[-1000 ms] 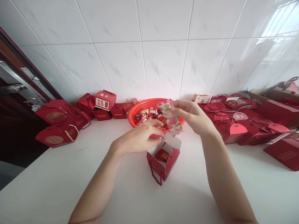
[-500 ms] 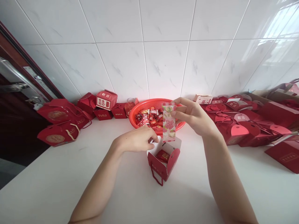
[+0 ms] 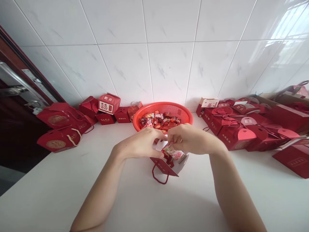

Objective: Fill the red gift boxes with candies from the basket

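An open red box (image 3: 166, 167) with a rope handle stands on the white table, with red-wrapped sweets inside. My right hand (image 3: 190, 139) is closed on a pink and white packet (image 3: 175, 153), which lies tilted in the mouth of the box. From the left, my left hand (image 3: 142, 143) reaches over the box's rim, its thumb and fingers apart around the left side. Its fingertips are partly hidden at the white inner flap. Behind both hands, a red plastic basket (image 3: 185, 112) holds many wrapped sweets.
Closed red boxes (image 3: 58, 138) are stacked at the left near a door with a metal handle. Many more red boxes (image 3: 238, 138) crowd the right side. A tiled wall rises behind the table (image 3: 135, 206).
My right hand has come down and left, bringing the upright packet into the box at a tilt. The box's near side has swung outward, and my left hand has shifted slightly over its rim.
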A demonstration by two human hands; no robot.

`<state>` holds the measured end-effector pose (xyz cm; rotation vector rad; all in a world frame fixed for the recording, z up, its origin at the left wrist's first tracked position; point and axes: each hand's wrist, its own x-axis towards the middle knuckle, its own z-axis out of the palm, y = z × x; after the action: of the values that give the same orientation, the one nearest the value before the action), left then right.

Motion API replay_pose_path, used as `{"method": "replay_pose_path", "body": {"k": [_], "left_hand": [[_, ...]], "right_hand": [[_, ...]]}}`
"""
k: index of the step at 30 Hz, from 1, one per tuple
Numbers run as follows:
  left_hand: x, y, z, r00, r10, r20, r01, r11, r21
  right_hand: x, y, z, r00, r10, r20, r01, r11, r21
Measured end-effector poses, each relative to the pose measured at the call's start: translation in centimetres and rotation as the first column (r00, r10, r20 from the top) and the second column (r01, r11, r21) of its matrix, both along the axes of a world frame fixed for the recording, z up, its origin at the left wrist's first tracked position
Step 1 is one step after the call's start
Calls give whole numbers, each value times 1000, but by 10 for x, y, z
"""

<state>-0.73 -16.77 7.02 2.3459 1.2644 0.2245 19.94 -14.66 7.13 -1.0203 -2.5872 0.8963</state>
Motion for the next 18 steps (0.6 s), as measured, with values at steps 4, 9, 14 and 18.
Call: {"method": "replay_pose_path", "body": {"k": [4,9,14,18], "left_hand": [[-3,-1,2,994,50,-100,-57,996,-67],[-7,3,0,989,36,-145,-55,990,-129],[-9,9,-6,983,12,-183,-44,984,-170],[-12,12,-9,984,-18,-178,-12,986,-164]], "right_hand": [[-17,0,-10,988,-18,155,9,998,60],[-36,3,-21,944,-111,311,52,980,192],[-41,8,-27,930,-103,352,45,984,170],[-47,4,-30,918,-152,366,74,973,218]]}}
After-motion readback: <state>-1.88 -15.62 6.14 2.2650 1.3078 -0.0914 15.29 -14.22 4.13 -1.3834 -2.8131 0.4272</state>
